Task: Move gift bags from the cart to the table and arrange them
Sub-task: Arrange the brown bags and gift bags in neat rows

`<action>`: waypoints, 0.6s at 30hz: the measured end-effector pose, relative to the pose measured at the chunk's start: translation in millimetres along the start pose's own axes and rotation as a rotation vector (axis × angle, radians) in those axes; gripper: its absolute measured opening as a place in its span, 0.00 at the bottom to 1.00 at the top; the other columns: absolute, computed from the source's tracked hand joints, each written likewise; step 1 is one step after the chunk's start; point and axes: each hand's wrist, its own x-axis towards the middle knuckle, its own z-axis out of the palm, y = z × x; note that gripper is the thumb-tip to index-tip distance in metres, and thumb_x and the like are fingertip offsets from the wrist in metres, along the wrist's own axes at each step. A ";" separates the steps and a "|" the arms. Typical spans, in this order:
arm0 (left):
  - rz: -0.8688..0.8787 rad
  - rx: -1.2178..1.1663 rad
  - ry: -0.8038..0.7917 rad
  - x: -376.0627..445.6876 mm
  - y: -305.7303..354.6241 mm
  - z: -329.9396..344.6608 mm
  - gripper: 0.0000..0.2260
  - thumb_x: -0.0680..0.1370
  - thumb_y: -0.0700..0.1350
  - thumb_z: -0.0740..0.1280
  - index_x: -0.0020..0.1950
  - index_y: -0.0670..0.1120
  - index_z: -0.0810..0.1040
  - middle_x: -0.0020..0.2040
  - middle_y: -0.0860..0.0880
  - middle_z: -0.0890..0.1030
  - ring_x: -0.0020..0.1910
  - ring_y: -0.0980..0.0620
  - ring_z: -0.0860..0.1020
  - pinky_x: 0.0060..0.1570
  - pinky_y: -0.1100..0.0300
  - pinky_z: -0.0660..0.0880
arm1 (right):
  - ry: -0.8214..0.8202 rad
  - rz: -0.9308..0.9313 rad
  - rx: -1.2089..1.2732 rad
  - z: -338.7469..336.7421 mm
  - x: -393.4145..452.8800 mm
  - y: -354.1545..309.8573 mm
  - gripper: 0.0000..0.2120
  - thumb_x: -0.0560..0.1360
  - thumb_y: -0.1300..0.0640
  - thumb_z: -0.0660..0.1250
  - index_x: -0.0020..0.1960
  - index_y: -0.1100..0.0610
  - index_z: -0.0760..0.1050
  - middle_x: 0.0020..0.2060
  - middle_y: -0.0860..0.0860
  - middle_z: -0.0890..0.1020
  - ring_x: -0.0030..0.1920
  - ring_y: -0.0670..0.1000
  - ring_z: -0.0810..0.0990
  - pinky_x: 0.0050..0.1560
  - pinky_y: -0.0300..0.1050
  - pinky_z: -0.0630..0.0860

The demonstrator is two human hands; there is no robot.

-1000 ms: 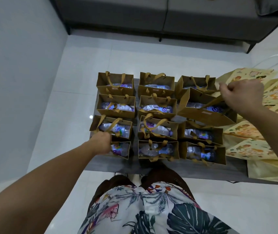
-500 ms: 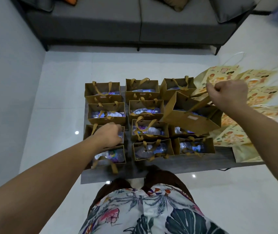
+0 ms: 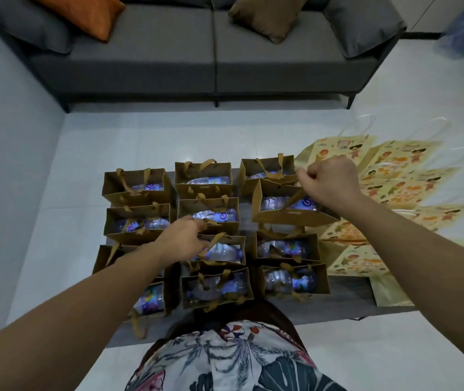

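A person is looking down at a low grey surface [image 3: 346,309] that is carrying brown paper gift bags [image 3: 209,190] set in three columns and four rows, each holding clear plastic water bottles [image 3: 226,251] with purple labels.

The right hand [image 3: 329,179] is making a fist, its fingers clamped on the ribbon handles of a brown bag [image 3: 290,206] in the right column, second row from the far edge. That bag is hanging tilted, raised above its neighbours, with its open top facing the person.

The left hand [image 3: 184,239] is reaching over the middle column, its fingers curling together at the gold ribbon handle [image 3: 216,238] of the third-row bag [image 3: 225,249]; whether they are actually pinching the ribbon cannot be told. The left forearm is crossing over the bags of the left column.

Just to the right of the brown bags, flat yellow bags printed with cartoon figures [image 3: 389,176] are lying fanned out, overlapping one another.

Beyond the surface a white tiled floor [image 3: 140,136] is stretching to a grey sofa [image 3: 211,52] bearing an orange cushion [image 3: 84,12] and a brown cushion [image 3: 264,15]. At the bottom edge the person's floral-print clothing [image 3: 225,359] is showing.
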 end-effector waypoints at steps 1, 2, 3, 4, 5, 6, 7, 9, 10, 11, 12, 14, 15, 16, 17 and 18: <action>-0.005 -0.010 -0.003 2.6 6.6 1.3 0.23 0.80 0.51 0.69 0.73 0.47 0.72 0.68 0.47 0.72 0.62 0.47 0.73 0.57 0.57 0.72 | -0.027 -0.018 0.012 5.4 3.6 4.3 0.25 0.82 0.46 0.60 0.27 0.52 0.70 0.19 0.48 0.68 0.25 0.49 0.67 0.30 0.41 0.59; -0.010 -0.017 -0.003 4.9 12.4 2.3 0.23 0.80 0.51 0.69 0.74 0.46 0.71 0.68 0.47 0.72 0.63 0.47 0.73 0.57 0.57 0.71 | -0.048 -0.032 0.029 11.3 7.5 8.2 0.26 0.82 0.46 0.60 0.26 0.52 0.69 0.19 0.48 0.68 0.25 0.49 0.67 0.30 0.41 0.58; -0.019 -0.025 -0.006 7.3 17.3 3.3 0.24 0.80 0.52 0.68 0.74 0.46 0.71 0.68 0.47 0.71 0.64 0.47 0.73 0.58 0.58 0.70 | -0.064 -0.038 0.041 17.8 12.3 12.3 0.26 0.82 0.46 0.61 0.26 0.53 0.70 0.19 0.48 0.68 0.25 0.50 0.68 0.30 0.41 0.58; -0.030 -0.033 -0.006 9.8 21.0 4.0 0.24 0.80 0.52 0.68 0.75 0.46 0.70 0.68 0.47 0.71 0.64 0.47 0.73 0.58 0.58 0.70 | -0.080 -0.042 0.045 24.2 17.5 16.3 0.26 0.82 0.46 0.60 0.27 0.54 0.72 0.20 0.49 0.70 0.26 0.51 0.69 0.30 0.42 0.59; -0.046 -0.038 -0.004 12.0 23.8 4.9 0.24 0.80 0.52 0.68 0.74 0.47 0.71 0.68 0.47 0.71 0.63 0.48 0.73 0.59 0.57 0.70 | -0.097 -0.045 0.046 30.9 22.9 19.7 0.27 0.82 0.45 0.60 0.27 0.55 0.74 0.21 0.50 0.71 0.26 0.51 0.71 0.31 0.42 0.61; -0.064 -0.043 0.002 13.8 25.9 5.7 0.23 0.80 0.51 0.69 0.74 0.47 0.71 0.67 0.48 0.72 0.63 0.48 0.73 0.58 0.58 0.70 | -0.123 -0.044 0.051 39.1 28.2 23.0 0.27 0.82 0.44 0.59 0.28 0.54 0.75 0.22 0.50 0.73 0.27 0.51 0.72 0.31 0.43 0.62; -0.083 -0.047 0.006 15.5 26.8 7.0 0.22 0.80 0.51 0.69 0.73 0.48 0.72 0.66 0.48 0.72 0.63 0.49 0.73 0.57 0.59 0.70 | -0.155 -0.045 0.058 47.5 32.6 25.8 0.26 0.82 0.43 0.58 0.29 0.54 0.76 0.22 0.50 0.74 0.28 0.50 0.73 0.32 0.42 0.64; -0.108 -0.046 0.008 19.4 27.2 11.3 0.20 0.79 0.51 0.69 0.71 0.49 0.74 0.65 0.49 0.73 0.62 0.49 0.73 0.55 0.61 0.68 | -0.231 -0.047 0.077 64.4 39.4 30.2 0.26 0.82 0.41 0.56 0.32 0.52 0.77 0.24 0.49 0.75 0.29 0.49 0.74 0.35 0.44 0.72; -0.123 -0.044 0.011 20.8 27.4 13.5 0.20 0.79 0.52 0.69 0.70 0.49 0.75 0.65 0.49 0.74 0.62 0.49 0.73 0.56 0.60 0.69 | -0.279 -0.046 0.079 72.4 41.4 31.4 0.25 0.82 0.40 0.56 0.34 0.52 0.78 0.25 0.49 0.76 0.31 0.49 0.75 0.38 0.45 0.76; -0.143 -0.043 0.007 22.0 27.7 15.7 0.19 0.79 0.52 0.69 0.69 0.50 0.75 0.65 0.49 0.74 0.62 0.49 0.74 0.57 0.58 0.70 | -0.342 -0.040 0.087 81.2 42.8 33.5 0.25 0.82 0.39 0.56 0.36 0.51 0.79 0.27 0.48 0.77 0.33 0.49 0.76 0.39 0.46 0.77; -0.157 -0.042 0.002 24.4 27.6 18.1 0.19 0.79 0.53 0.69 0.69 0.50 0.75 0.65 0.49 0.74 0.62 0.49 0.74 0.58 0.57 0.71 | -0.411 -0.027 0.099 89.6 44.2 34.8 0.24 0.82 0.38 0.56 0.38 0.51 0.79 0.29 0.48 0.78 0.34 0.49 0.76 0.37 0.45 0.75; -0.180 -0.035 -0.019 31.6 28.3 21.7 0.19 0.79 0.53 0.69 0.69 0.51 0.75 0.66 0.49 0.75 0.62 0.49 0.74 0.60 0.56 0.72 | -0.563 0.014 0.136 110.6 43.7 36.9 0.23 0.82 0.37 0.57 0.41 0.52 0.77 0.33 0.49 0.78 0.37 0.49 0.76 0.33 0.44 0.68; -0.187 -0.033 -0.027 37.4 29.4 22.4 0.19 0.79 0.53 0.69 0.69 0.50 0.75 0.66 0.49 0.74 0.62 0.49 0.74 0.60 0.56 0.71 | -0.627 0.041 0.184 122.4 43.7 37.8 0.22 0.81 0.37 0.57 0.41 0.52 0.77 0.34 0.50 0.78 0.38 0.50 0.77 0.33 0.44 0.67; -0.184 -0.038 -0.025 44.7 32.1 22.4 0.19 0.79 0.52 0.69 0.70 0.50 0.74 0.66 0.49 0.74 0.63 0.49 0.73 0.60 0.57 0.71 | -0.665 0.074 0.254 134.3 45.1 39.2 0.23 0.81 0.37 0.58 0.41 0.53 0.77 0.34 0.50 0.79 0.39 0.51 0.78 0.34 0.45 0.67; -0.179 -0.050 -0.015 53.2 35.6 21.3 0.20 0.79 0.52 0.69 0.70 0.50 0.74 0.67 0.49 0.74 0.64 0.50 0.73 0.61 0.57 0.71 | -0.669 0.109 0.327 144.9 48.4 41.6 0.23 0.81 0.37 0.58 0.41 0.53 0.77 0.34 0.51 0.80 0.40 0.53 0.79 0.35 0.45 0.68; -0.173 -0.063 0.004 63.0 40.0 19.8 0.20 0.79 0.52 0.69 0.71 0.51 0.73 0.68 0.49 0.74 0.64 0.50 0.73 0.62 0.57 0.71 | -0.637 0.138 0.374 152.5 54.9 44.2 0.22 0.82 0.37 0.57 0.42 0.53 0.78 0.36 0.51 0.81 0.41 0.53 0.80 0.37 0.46 0.71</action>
